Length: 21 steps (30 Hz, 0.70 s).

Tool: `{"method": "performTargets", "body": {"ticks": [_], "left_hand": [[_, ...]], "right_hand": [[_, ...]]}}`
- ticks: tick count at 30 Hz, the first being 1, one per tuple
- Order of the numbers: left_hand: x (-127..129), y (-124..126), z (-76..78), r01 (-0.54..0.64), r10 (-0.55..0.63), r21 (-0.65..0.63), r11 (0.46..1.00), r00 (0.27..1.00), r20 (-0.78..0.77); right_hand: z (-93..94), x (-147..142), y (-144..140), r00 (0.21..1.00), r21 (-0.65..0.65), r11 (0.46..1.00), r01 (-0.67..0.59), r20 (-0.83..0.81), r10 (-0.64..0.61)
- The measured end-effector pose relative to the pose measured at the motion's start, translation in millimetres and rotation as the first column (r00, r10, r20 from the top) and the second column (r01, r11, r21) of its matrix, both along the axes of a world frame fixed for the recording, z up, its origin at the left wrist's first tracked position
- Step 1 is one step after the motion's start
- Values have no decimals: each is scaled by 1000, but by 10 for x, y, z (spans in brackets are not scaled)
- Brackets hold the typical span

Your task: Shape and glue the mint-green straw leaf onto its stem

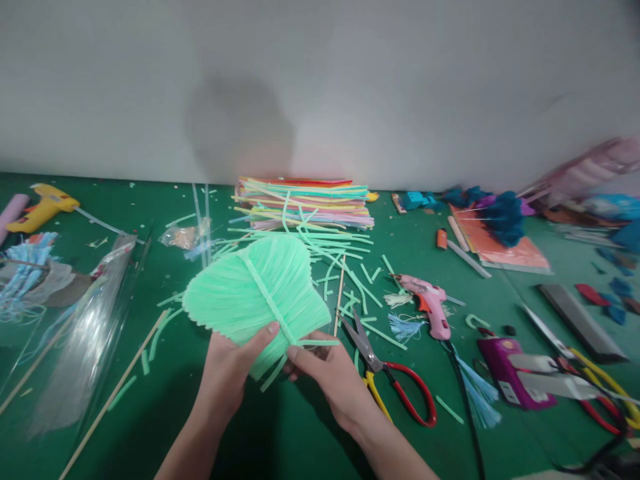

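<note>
A fan-shaped leaf made of light green straws [255, 290] is held just above the green table. My left hand [231, 370] grips its lower edge with the thumb lying on top. My right hand [327, 373] pinches the base of the leaf, where a loose green straw piece [317, 343] sticks out to the right. A central straw rib runs diagonally across the leaf.
A stack of coloured straws [305, 200] lies behind, with cut green pieces scattered around. Red-and-yellow scissors [387, 377] and a pink glue gun [427, 303] lie to the right. A yellow glue gun [43, 207] and clear plastic wrap [75, 333] sit left. The green table [150, 413] meets a white wall.
</note>
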<state>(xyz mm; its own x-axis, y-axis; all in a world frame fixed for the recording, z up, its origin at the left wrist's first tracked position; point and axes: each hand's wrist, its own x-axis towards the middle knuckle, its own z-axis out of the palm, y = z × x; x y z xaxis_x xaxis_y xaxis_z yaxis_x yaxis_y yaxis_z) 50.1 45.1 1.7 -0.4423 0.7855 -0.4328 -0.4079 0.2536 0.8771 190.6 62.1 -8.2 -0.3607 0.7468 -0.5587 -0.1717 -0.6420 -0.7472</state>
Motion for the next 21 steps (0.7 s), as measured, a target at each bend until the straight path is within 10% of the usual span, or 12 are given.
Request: {"method": "performTargets", "body": {"ticks": [8, 16, 19, 21], "left_hand": [[-18, 0, -11, 45, -45, 2, 999, 998, -39], [-186, -202, -180, -36, 150, 200, 979, 793, -590], [-271, -212, -199, -51, 183, 218, 975, 745, -641], [-293, -202, -132, -86, 176, 167, 982, 734, -656]], "right_hand": [[-4, -42, -22, 1000, 0, 1000, 20, -19, -20], [-4, 24, 16, 978, 142, 968, 208, -45, -203], [86, 154, 33, 920, 559, 812, 168, 207, -333], [193, 238, 7, 846, 746, 659, -92, 407, -343]]}}
